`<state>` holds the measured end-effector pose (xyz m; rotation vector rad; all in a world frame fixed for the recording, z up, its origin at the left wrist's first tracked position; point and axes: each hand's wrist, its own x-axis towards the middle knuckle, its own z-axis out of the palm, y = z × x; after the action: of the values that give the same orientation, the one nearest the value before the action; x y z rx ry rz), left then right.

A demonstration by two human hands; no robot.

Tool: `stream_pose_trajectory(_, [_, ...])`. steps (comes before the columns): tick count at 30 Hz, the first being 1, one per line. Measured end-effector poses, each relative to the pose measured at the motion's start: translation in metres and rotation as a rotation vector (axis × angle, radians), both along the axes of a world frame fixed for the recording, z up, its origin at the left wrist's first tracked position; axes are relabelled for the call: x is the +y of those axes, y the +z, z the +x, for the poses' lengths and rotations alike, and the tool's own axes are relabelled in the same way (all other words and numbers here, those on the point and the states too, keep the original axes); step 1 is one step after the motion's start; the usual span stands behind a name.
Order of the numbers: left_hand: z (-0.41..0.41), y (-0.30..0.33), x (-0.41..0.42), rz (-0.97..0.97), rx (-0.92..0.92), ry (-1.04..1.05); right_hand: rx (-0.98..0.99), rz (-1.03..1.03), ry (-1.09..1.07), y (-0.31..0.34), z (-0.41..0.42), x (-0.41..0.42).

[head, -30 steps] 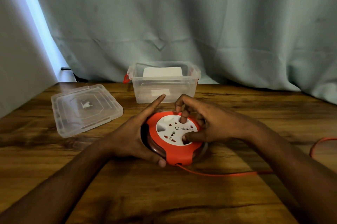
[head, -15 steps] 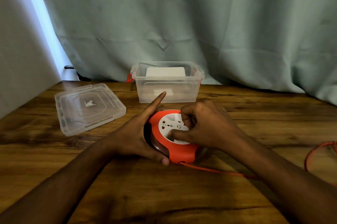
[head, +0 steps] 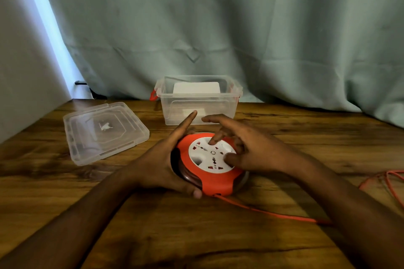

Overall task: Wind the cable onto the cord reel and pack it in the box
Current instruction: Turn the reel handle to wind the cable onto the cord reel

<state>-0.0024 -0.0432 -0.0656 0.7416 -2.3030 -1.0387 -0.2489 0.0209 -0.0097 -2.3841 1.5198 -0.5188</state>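
An orange cord reel (head: pixel 215 181) with a white socket face lies flat on the wooden table (head: pixel 196 236). My left hand (head: pixel 161 159) grips its left rim, thumb under the front edge, index finger pointing away. On the white face my right hand (head: pixel 247 148) presses with a fingertip and the thumb. An orange cable (head: pixel 269 213) leaves the reel's front and runs right under my right forearm to loose loops (head: pixel 389 183) at the table's right edge. Behind the reel stands the clear plastic box (head: pixel 197 113), open.
The box's clear lid (head: pixel 105 131) lies flat at the left of the table. A red latch (head: pixel 153 95) shows on the box's left end. A green curtain (head: pixel 218 28) hangs behind the table, and a pale wall (head: pixel 19 72) stands at the left.
My right hand has turned on the white face, its fingers spreading out from a curled grip. The cable loops at the right have shifted closer.
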Motion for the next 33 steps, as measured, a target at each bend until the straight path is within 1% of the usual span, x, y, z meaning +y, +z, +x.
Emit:
stream_pose_trajectory(2, [0.000,0.000,0.000,0.001,-0.003,0.004,-0.025,0.031,0.032,-0.001,-0.005,-0.001])
stream_pose_trajectory(8, [0.000,0.001,0.000,0.007,-0.020,0.006,-0.060,0.018,0.073,0.000,-0.012,-0.005])
stream_pose_trajectory(13, [0.001,0.000,-0.001,0.008,-0.027,0.011,-0.086,0.042,0.011,0.004,-0.010,-0.003])
stream_pose_trajectory(15, [0.001,0.000,-0.001,0.010,-0.029,0.009,-0.055,0.016,-0.041,0.005,-0.006,0.000])
stream_pose_trajectory(18, [0.001,0.000,0.000,0.013,-0.026,0.007,0.067,-0.041,-0.135,0.005,0.004,0.004])
stream_pose_trajectory(20, [0.001,0.000,0.000,0.016,-0.022,-0.001,0.097,-0.074,-0.182,0.002,0.011,0.004])
stream_pose_trajectory(24, [0.001,0.000,0.001,0.017,-0.012,-0.010,0.099,-0.122,-0.249,-0.002,0.019,0.005])
stream_pose_trajectory(27, [0.000,0.001,0.001,0.020,-0.004,-0.013,0.085,-0.195,-0.248,-0.005,0.020,0.005])
stream_pose_trajectory(33, [0.000,0.001,0.000,0.012,-0.012,-0.010,0.020,-0.261,-0.265,-0.014,0.025,0.002])
